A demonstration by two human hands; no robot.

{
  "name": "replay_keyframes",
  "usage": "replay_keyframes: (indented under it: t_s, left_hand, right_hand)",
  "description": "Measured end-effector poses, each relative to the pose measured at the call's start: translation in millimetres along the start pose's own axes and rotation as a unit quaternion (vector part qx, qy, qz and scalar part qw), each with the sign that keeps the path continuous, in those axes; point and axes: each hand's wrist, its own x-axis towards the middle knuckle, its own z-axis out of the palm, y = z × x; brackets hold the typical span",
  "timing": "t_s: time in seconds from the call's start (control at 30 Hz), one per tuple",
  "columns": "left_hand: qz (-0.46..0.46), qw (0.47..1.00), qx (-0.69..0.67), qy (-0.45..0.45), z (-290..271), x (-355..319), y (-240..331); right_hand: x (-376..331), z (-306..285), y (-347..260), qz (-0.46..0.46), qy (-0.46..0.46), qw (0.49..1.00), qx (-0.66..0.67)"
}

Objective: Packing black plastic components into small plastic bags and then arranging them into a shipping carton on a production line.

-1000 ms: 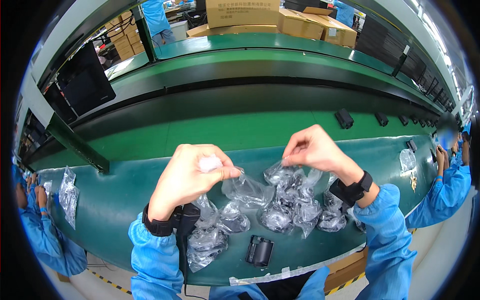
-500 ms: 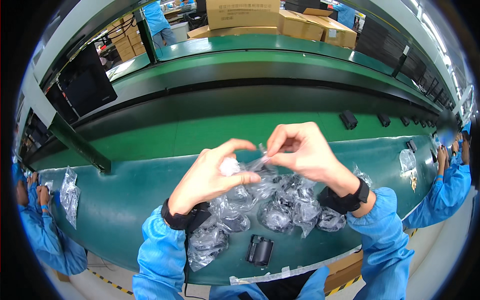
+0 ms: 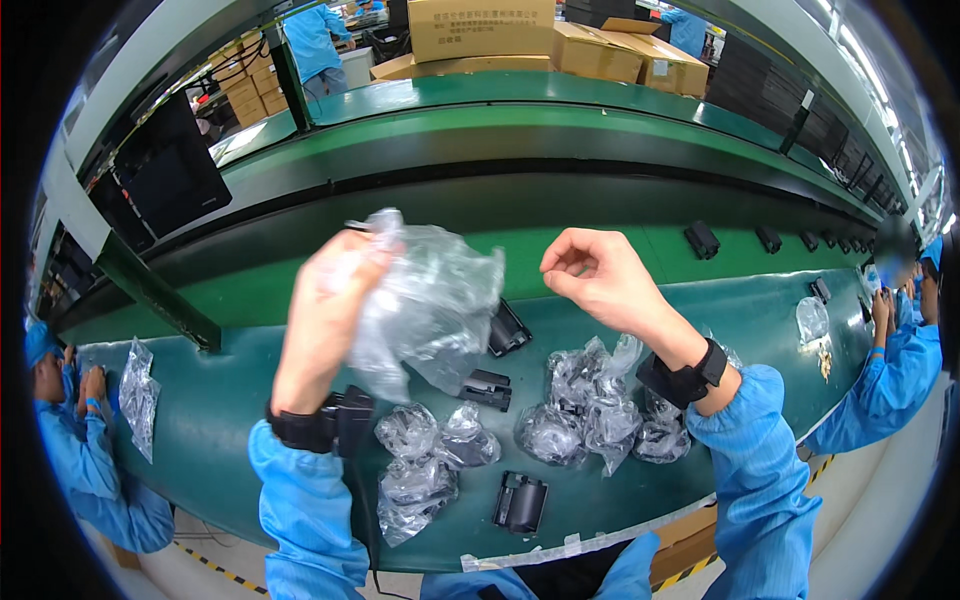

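My left hand [image 3: 335,285], blurred by motion, is closed on a crumpled clear plastic bag [image 3: 435,310] raised above the bench. To its right, my right hand [image 3: 605,280] has its fingers curled toward the thumb, with nothing visible in them. Below and behind the bag lie two black plastic parts, one farther [image 3: 508,330] and one nearer [image 3: 486,389]. Another black part [image 3: 520,502] rests near the front edge. Bagged dark items lie in clusters, one below my left hand [image 3: 418,480] and one below my right wrist [image 3: 590,405].
Black parts [image 3: 702,240] stand in a row on the green strip [image 3: 620,250] beyond the bench [image 3: 250,400]. A clear bag [image 3: 140,400] lies at left. A post [image 3: 160,295] rises nearby. Co-workers' blue sleeves [image 3: 870,405] flank the bench; cardboard boxes [image 3: 480,30] stand behind.
My hands have moved apart. The left has swung left and up with the bag, while the right has let go of the plastic. Two black parts now show below the bag.
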Motion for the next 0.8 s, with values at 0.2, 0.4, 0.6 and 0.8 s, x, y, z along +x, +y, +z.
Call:
replay_keyframes:
  t_s: [0.2, 0.4, 0.6, 0.8]
  left_hand:
    - [0.109, 0.976, -0.181, 0.053, -86, 0, -13]
    - [0.168, 0.949, -0.224, 0.142, -102, 0, -18]
    - [0.058, 0.913, -0.219, 0.338, -58, -15, 31]
    - [0.076, 0.934, -0.261, 0.232, -79, -25, 23]
  right_hand:
    - [2, 31, 3, -0.188, -0.169, 0.941, -0.223]
    - [-2, 64, 31, -0.260, -0.170, 0.883, -0.352]
    - [57, -31, 49, -0.030, -0.108, 0.979, -0.170]
    - [52, -98, 127, 0.299, -0.007, 0.946, 0.129]
